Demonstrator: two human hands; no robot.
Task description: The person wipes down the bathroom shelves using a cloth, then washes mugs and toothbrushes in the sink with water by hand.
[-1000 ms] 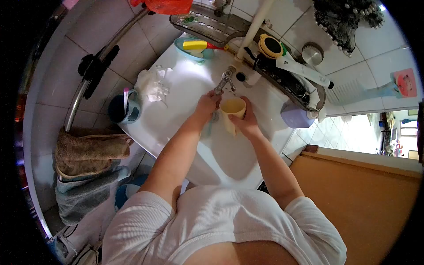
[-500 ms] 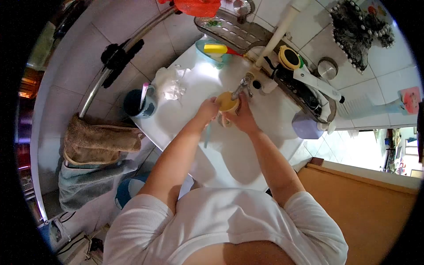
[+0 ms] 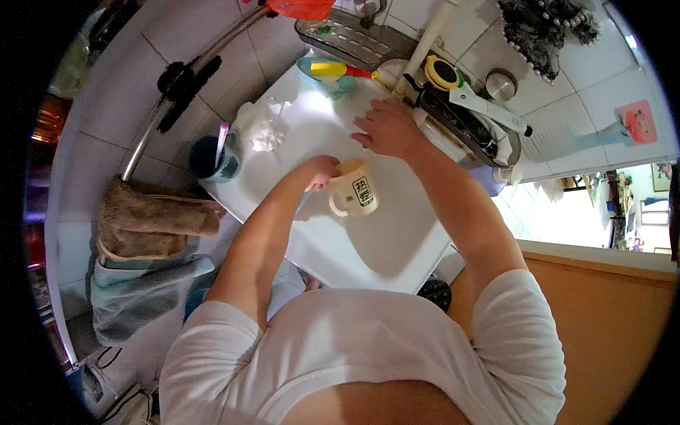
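Over the white sink [image 3: 319, 248], my left hand [image 3: 319, 172] grips a pale yellow cup [image 3: 358, 191] by its left side. The cup has dark printed characters and a handle that points toward me. My right hand [image 3: 386, 127] is off the cup, farther back over the faucet area, with its fingers apart. That hand hides the faucet, and whether its palm touches the faucet cannot be seen.
A dark blue cup [image 3: 214, 160] with a toothbrush stands at the left edge, beside crumpled white material [image 3: 261, 127]. A teal bowl [image 3: 340, 86] holds a yellow-handled brush. Behind are a pipe [image 3: 425, 46] and a cluttered rack [image 3: 460, 117].
My right hand has let go of the cup and moved back over the faucet. The cup, held in my left hand, has come away from the faucet and turned so its print shows.
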